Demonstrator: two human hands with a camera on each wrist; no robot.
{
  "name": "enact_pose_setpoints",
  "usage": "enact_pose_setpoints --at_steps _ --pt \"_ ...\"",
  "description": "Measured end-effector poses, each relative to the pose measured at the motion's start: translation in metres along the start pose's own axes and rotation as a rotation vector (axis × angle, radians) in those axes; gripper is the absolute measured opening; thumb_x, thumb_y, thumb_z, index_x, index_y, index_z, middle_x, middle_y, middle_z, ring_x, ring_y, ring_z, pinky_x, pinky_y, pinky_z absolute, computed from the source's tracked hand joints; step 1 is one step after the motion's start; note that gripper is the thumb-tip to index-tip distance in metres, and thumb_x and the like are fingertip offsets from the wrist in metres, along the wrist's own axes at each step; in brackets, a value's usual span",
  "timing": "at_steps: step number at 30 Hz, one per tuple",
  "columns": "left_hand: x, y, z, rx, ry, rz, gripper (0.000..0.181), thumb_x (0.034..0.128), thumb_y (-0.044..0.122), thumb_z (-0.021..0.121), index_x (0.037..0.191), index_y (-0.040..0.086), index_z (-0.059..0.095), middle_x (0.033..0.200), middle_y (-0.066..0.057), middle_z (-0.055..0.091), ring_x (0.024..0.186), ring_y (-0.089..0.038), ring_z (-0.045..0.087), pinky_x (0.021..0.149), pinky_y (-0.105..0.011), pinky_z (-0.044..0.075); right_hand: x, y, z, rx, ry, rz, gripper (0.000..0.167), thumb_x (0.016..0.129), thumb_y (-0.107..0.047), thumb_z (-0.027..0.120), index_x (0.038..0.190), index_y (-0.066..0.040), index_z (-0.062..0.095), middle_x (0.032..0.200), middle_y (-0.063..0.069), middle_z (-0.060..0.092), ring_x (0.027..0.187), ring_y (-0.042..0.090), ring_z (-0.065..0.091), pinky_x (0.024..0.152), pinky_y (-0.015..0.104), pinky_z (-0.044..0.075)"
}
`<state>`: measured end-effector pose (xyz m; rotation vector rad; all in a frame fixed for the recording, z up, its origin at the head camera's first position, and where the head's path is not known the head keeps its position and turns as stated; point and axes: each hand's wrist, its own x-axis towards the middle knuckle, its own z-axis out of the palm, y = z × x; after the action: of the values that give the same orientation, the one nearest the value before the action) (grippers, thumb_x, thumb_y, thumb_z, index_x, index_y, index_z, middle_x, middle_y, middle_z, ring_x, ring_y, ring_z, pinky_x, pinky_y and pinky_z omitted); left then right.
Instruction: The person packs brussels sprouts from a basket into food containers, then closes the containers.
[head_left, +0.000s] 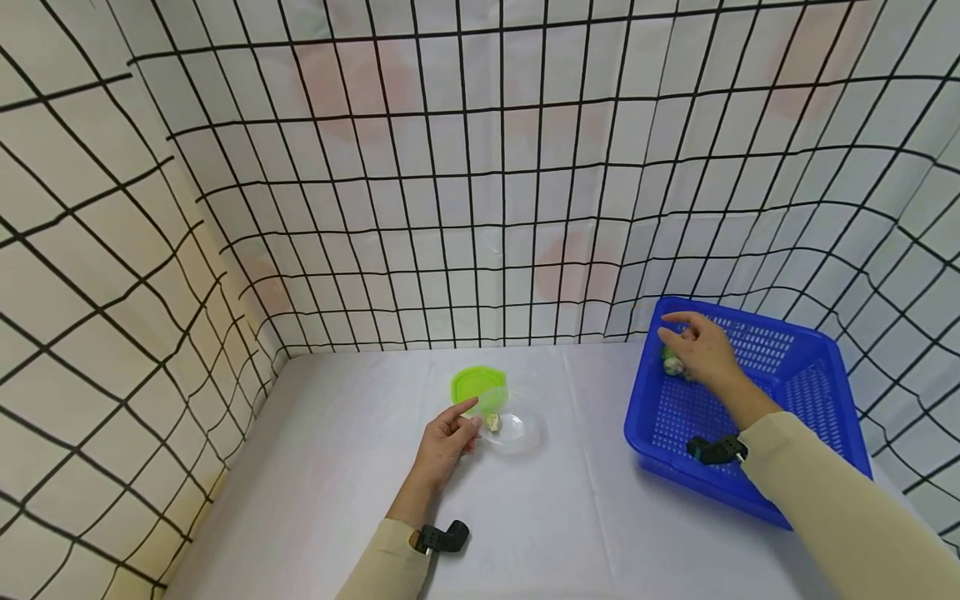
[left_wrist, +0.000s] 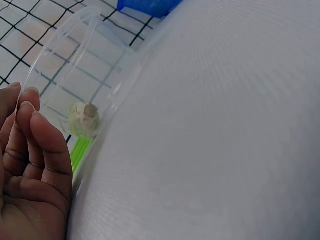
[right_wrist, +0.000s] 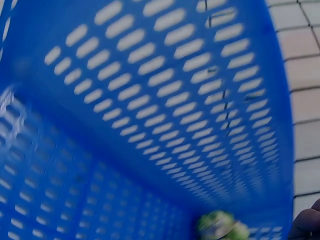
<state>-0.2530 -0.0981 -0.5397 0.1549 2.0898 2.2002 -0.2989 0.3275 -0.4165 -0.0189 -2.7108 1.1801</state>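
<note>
So the left hand [head_left: 442, 450] had the rim of a clear plastic tub [head_left: 517, 432] pinched between thumb and fingertips, out toward the far edge of the surface [head_left: 540, 517], around the middle of its width. One small pale chunk [head_left: 492, 422] showed inside the tub, and I couldn't tell if the tub sat flat or tipped a bit. A bright green lid-looking piece [head_left: 471, 382] lay right behind it, nearer the far edge, partly overlapped by the tub in the head view.

The right hand [head_left: 705, 354] was over the blue basket [head_left: 705, 486] by the far right corner, fingers loosely bent, thumb apart, seemingly holding nothing. Some green-and-white lumps [head_left: 673, 365] sat in the basket just below it. Black wire mesh [head_left: 503, 225] stood along the far edge.
</note>
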Motion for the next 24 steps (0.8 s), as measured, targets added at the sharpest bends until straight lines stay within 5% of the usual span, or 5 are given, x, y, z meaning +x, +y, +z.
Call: enact_pose_setpoints --at_steps 7,10,14,24 --pt "0.0 -0.001 -0.001 -0.001 -0.004 -0.001 0.046 0.0982 0.013 0.069 0.143 0.006 0.058 0.078 0.007 0.062 0.066 -0.009 0.056 0.063 -0.02 0.048 0.007 0.029 0.005 -0.024 -0.014 0.082 0.055 0.105 -0.038 0.054 0.144 0.0 0.051 0.086 0.011 0.056 0.067 0.019 0.052 0.056 0.035 0.045" --pt "0.0 0.0 -0.001 -0.003 -0.001 -0.002 0.045 0.0983 0.013 0.068 0.142 0.008 0.06 0.079 0.007 0.062 0.067 -0.009 0.056 0.063 -0.02 0.049 0.008 0.04 0.006 -0.041 -0.064 0.141 0.059 0.105 -0.041 0.052 0.146 0.001 0.048 0.121 0.031 0.059 0.098 0.039 0.061 0.074 0.048 0.052" --pt "0.0 0.0 -0.002 -0.004 0.004 0.0 0.044 0.0984 0.012 0.068 0.141 0.009 0.06 0.078 0.007 0.062 0.067 -0.009 0.056 0.063 -0.02 0.049 0.01 0.053 0.005 -0.062 -0.142 0.214 0.064 0.105 -0.042 0.052 0.148 0.003 0.043 0.154 0.038 0.034 0.134 0.057 0.04 0.101 0.068 0.042" --pt "0.001 -0.002 -0.002 -0.01 -0.01 0.012 0.043 0.0989 0.011 0.067 0.141 0.007 0.06 0.078 0.007 0.062 0.066 -0.008 0.056 0.062 -0.02 0.049 0.015 0.074 0.005 -0.122 -0.202 0.271 0.066 0.099 -0.037 0.063 0.143 0.007 0.044 0.153 0.042 0.029 0.137 0.061 0.033 0.108 0.07 0.035"
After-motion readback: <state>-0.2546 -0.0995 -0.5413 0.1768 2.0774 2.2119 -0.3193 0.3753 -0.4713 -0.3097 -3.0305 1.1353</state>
